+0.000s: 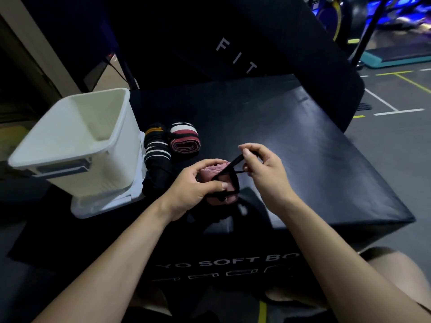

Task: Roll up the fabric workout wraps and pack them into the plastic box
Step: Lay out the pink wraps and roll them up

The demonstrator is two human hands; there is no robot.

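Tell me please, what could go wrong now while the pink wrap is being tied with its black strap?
1. The left hand alone holds the pink roll; if its grip loosens, the roll may unwind.
2. The right hand pinches the thin black strap only at its end; it might slip out.
3. The white plastic box sits tilted on its lid, so it could tip during packing.

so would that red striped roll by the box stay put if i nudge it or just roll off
Probably stays: the red striped roll looks squashed into a flat oval, not round. It's soft fabric, so a nudge would likely dent or slide it. Its loose dark end might let it unwind if lifted carelessly.
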